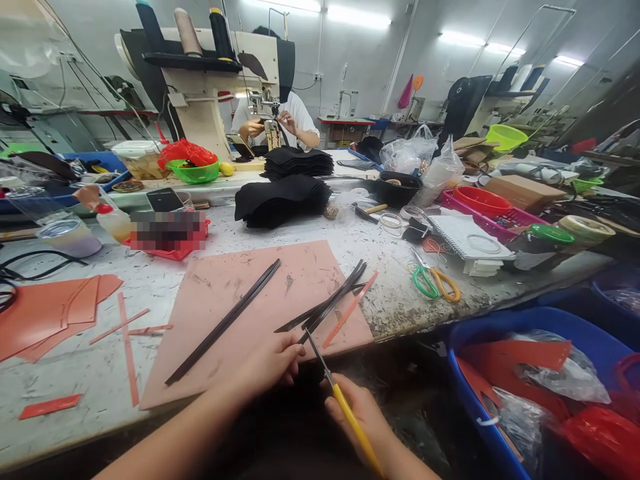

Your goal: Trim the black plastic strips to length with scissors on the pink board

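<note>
Head view, only one. Black strips (pixel 334 299) lie in a loose, slightly fanned bundle on the right half of the pink board (pixel 295 267), which sits on the tabletop (pixel 387 290). Near end of the bundle is at the left hand (pixel 277 357): thumb and fingers pinched together, seemingly on a strip end; can't tell if one strip or several. Right hand (pixel 363 413) wrapped around the yellow grip of the scissors (pixel 345 405), tips right by the pinched end. Can't tell how far apart the blades are.

Handling, my guess: strips light, thin, bendy across the flat but fairly straight lengthwise; not fragile. Surface has some shine, so they may slide over each other and splay if held loosely. Best hold: thumb and fingertip pinch close to the near end, edges squared up, fingers clear of the blades. Scissors look rigid, fine by the grip.

Second black bundle (pixel 224 323) on the left of the board, tidier, not held; could be picked up around its middle. Orange strip (pixel 351 310) just right of the fanned bundle, looks thin and flexible too.
</note>
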A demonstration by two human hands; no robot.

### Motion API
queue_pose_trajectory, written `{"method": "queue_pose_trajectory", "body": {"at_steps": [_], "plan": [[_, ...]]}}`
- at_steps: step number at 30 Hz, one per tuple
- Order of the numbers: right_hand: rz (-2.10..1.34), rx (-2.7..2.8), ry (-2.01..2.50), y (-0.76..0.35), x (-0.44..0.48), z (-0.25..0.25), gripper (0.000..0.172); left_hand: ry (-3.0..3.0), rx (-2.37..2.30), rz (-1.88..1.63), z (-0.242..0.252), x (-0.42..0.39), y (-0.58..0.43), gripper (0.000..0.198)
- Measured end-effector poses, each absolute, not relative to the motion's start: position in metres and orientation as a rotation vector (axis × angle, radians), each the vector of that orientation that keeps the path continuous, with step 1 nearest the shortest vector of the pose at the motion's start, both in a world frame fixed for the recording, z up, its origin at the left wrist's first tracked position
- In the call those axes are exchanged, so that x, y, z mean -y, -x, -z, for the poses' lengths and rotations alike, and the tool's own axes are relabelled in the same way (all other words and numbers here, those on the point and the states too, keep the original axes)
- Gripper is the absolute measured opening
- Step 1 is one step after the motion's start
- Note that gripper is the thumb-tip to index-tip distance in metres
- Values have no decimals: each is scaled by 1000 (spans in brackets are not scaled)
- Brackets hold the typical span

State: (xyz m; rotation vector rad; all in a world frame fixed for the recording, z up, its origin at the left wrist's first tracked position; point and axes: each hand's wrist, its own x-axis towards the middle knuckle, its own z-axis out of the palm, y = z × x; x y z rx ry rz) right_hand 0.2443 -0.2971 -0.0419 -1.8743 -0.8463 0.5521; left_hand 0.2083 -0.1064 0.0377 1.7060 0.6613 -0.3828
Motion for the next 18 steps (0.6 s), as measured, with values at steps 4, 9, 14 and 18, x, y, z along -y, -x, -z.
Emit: {"method": "queue_pose_trajectory", "body": {"at_steps": [4, 9, 14, 18], "plan": [[-566, 866, 1901, -239, 295, 39, 48, -1734, -698, 324, -28, 107, -204, 21], [-467, 932, 2036, -245, 298, 11, 37, -1734, -679, 241, -33, 94, -183, 30], [-49, 1359, 2181, -281, 284, -15, 42, -1661, -791, -16, -50, 73, -147, 42], [8, 1929, 2241, -310, 261, -24, 39, -1619, -843, -167, -52, 56, -116, 41]]}}
